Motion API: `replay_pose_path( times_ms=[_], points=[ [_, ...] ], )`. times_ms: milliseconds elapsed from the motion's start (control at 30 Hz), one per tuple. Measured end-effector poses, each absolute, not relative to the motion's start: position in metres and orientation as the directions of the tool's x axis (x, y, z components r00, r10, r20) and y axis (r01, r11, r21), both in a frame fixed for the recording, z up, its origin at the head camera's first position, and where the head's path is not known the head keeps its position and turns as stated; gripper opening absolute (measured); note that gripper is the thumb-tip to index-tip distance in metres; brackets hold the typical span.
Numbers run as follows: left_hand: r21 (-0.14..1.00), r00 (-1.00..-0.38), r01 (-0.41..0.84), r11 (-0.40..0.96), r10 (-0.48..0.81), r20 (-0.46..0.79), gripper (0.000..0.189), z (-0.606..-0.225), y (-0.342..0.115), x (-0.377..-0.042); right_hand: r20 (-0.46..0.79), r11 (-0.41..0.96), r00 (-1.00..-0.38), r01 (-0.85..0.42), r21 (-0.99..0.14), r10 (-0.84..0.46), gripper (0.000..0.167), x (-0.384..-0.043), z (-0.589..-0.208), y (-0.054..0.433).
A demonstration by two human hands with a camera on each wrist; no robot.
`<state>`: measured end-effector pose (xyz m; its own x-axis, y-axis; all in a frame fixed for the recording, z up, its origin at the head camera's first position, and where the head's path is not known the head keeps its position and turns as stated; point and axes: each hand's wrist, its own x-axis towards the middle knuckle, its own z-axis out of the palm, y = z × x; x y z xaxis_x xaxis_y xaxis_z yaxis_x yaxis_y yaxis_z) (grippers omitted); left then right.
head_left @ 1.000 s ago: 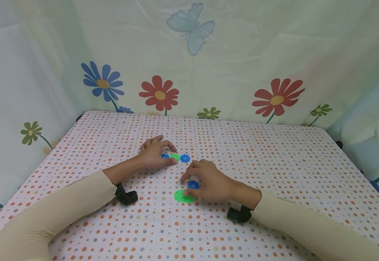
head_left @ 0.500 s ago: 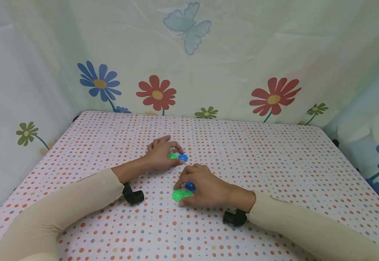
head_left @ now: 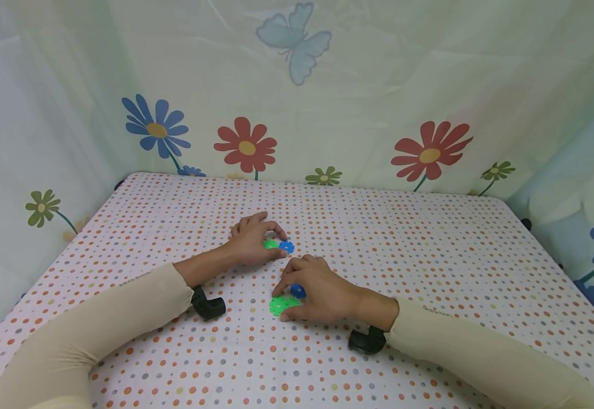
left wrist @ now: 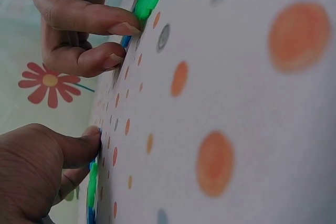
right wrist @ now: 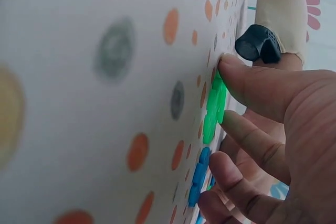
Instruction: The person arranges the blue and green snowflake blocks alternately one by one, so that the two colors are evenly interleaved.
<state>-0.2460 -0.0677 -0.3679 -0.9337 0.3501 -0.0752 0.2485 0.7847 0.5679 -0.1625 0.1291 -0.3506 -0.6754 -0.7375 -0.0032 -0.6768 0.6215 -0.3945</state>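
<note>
My left hand (head_left: 249, 241) reaches over a short row of notched plastic flower discs. Its thumb and forefinger pinch the edges of the blue disc (head_left: 287, 247) at the right end. Beneath that hand, a green disc (head_left: 271, 244) shows beside the blue one. Nearer to me, my right hand (head_left: 319, 289) curves over two overlapping green discs. Its thumb and forefinger hold the left green disc (head_left: 278, 307) at opposite edges. Another blue disc (head_left: 298, 291) is partly visible under the right palm. In the right wrist view, the thumb meets the upper end of the green pair (right wrist: 214, 106).
A dotted cloth (head_left: 409, 238) covers the table. Black wrist cameras (head_left: 208, 305) are strapped beneath both forearms. Curtains (head_left: 358, 102) printed with flowers and a butterfly enclose the back and sides.
My left hand has slid right along the row, from the green disc to the blue one. My right hand's fingers have moved around the left green disc. Both have been still for the last half second.
</note>
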Motion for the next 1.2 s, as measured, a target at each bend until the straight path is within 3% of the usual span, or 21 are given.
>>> replay_pose_path(
  times_ms=[767,1200],
  points=[
    [0.572,-0.933,0.259,0.778,0.355,-0.06,0.024,-0.371,-0.068,-0.246,0.026,0.605,-0.674,-0.679,-0.415,-0.738,0.029,-0.164,-0.351,0.128],
    [0.578,-0.93,0.267,0.771,0.363,-0.054,0.024,-0.372,-0.069,-0.248,0.067,0.636,-0.717,-0.654,-0.41,-0.694,0.03,-0.174,-0.346,0.134]
  ],
)
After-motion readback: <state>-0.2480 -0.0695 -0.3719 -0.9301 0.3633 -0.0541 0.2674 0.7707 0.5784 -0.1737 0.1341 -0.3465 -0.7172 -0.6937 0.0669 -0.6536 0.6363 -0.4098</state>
